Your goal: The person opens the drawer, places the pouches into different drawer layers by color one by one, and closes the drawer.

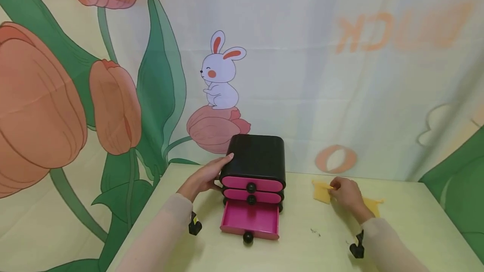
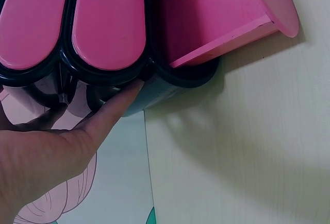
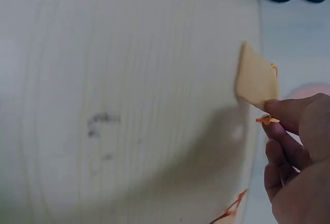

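Observation:
A small black chest [image 1: 257, 154] with pink drawers stands on the table; its bottom drawer [image 1: 249, 218] is pulled out, bare inside. My left hand [image 1: 206, 176] rests against the chest's left side, fingers extended. Seen from the left wrist, the thumb [image 2: 111, 113] lies along the black casing beside the open drawer. Off to the right, my right hand [image 1: 347, 194] pinches one corner of a small yellow drawstring pouch [image 1: 321, 192]. The pouch [image 3: 255, 77] looks flat, with orange cord at its edge, in the right wrist view.
A second yellow pouch [image 1: 372, 205] lies behind the right wrist, partly covered by it. Dark marks [image 1: 315, 232] show on the pale table [image 1: 302, 253]. A printed curtain [image 1: 287, 74] with tulips and a rabbit hangs along the table's back edge.

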